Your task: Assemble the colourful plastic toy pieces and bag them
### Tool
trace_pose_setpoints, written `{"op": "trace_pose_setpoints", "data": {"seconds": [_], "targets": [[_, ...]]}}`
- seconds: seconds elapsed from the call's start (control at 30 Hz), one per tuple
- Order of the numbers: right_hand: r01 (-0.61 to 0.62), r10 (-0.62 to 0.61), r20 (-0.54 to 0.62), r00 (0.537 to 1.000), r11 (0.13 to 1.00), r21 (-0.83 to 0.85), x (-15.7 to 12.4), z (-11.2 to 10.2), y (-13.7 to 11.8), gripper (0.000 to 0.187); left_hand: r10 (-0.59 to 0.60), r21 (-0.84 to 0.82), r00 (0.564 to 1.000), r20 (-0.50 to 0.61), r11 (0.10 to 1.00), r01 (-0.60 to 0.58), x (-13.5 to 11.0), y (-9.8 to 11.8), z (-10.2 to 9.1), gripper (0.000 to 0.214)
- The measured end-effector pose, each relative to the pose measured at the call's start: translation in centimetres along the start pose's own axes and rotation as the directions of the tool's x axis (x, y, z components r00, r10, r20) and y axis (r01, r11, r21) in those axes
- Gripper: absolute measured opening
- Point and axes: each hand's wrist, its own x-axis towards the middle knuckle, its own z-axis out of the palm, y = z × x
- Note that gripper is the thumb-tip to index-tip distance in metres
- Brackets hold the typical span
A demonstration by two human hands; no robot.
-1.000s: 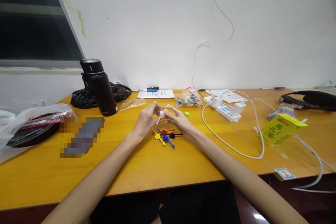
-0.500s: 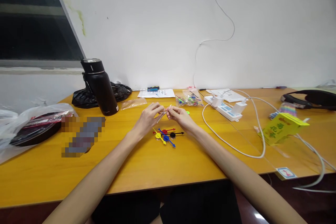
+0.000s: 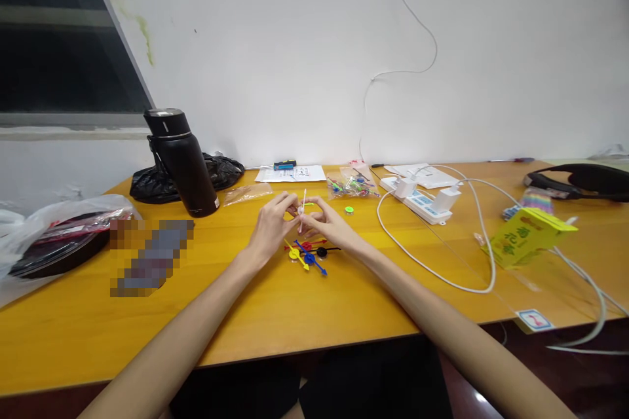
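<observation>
Between my two hands stands a thin white arrow spinner [image 3: 303, 199], held nearly upright. My left hand [image 3: 272, 226] is closed, with its fingertips pinched at the spinner's middle. From the other side my right hand [image 3: 330, 224] pinches the same place with thumb and fingers. Just below them on the table lie a yellow arrow spinner [image 3: 294, 254], a blue one [image 3: 309, 258], a red one [image 3: 307, 245] and a black one [image 3: 322, 252], partly overlapping. Beyond my right hand sits a small green disc [image 3: 348, 210].
A clear bag of coloured parts [image 3: 352, 184] lies at the back, near a white power strip [image 3: 417, 201] with looping cables. To the left stand a black bottle [image 3: 181, 167] and a blurred-out patch [image 3: 156, 258]. A yellow box [image 3: 528, 236] and a black headset [image 3: 580, 183] are at right.
The white arrow spinner has turned from slanted to nearly upright between my fingers. My right hand has shifted slightly left, and the green disc now shows fully.
</observation>
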Motion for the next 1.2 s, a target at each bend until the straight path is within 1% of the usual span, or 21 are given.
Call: {"op": "trace_pose_setpoints", "data": {"seconds": [0.1, 0.17, 0.23, 0.33, 0.43, 0.57, 0.73, 1.03, 1.2], "targets": [[-0.004, 0.004, 0.0, 1.0, 0.999, 0.042, 0.0, 0.0, 0.0, 0.054, -0.003, 0.045, 1.0, 0.004, 0.999, 0.002, 0.0, 0.0, 0.0, 0.013], [-0.037, 0.038, -0.005, 0.999, 0.995, 0.089, 0.0, -0.1, -0.2, 0.053, 0.009, 0.051, 1.0, 0.008, 0.999, -0.01, 0.0, 0.1, 0.1, 0.013], [-0.067, 0.069, -0.002, 0.998, 0.983, 0.173, -0.2, -0.1, -0.4, 0.051, 0.026, 0.038, 1.0, 0.009, 0.999, -0.026, 0.1, 0.1, 0.0, 0.011], [-0.086, 0.085, 0.017, 0.996, 0.948, 0.306, -0.4, -0.1, -0.7, 0.044, 0.049, -0.008, 0.999, -0.007, 0.999, -0.049, 0.2, 0.2, -0.2, 0.011], [-0.113, 0.108, 0.034, 0.994, 0.922, 0.37, -0.3, -0.1, -0.7, 0.033, 0.075, -0.037, 0.997, 0.007, 0.996, -0.075, 0.3, 0.2, -0.4, 0.01], [-0.12, 0.114, 0.038, 0.993, 0.918, 0.377, 0.0, -0.5, -0.6, 0.028, 0.111, -0.057, 0.992, 0.059, 0.993, -0.108, 0.4, 0.3, -0.4, 0.006], [-0.174, 0.153, 0.083, 0.985, 0.904, 0.39, 0.0, -1.1, -0.8, 0.024, 0.131, -0.095, 0.985, 0.114, 0.988, -0.121, 0.3, 0.1, -0.3, 0.007], [-0.231, 0.172, 0.173, 0.97, 0.875, 0.425, -0.1, -1.4, -0.8, 0.023, 0.141, -0.146, 0.981, 0.136, 0.982, -0.121, 0.4, -0.5, -0.2, 0.013], [-0.27, 0.218, 0.166, 0.962, 0.857, 0.439, 0.2, -1.3, -0.4, 0.02, 0.132, -0.143, 0.978, 0.159, 0.984, -0.109, 0.4, -0.4, -0.2, 0.018]]}}
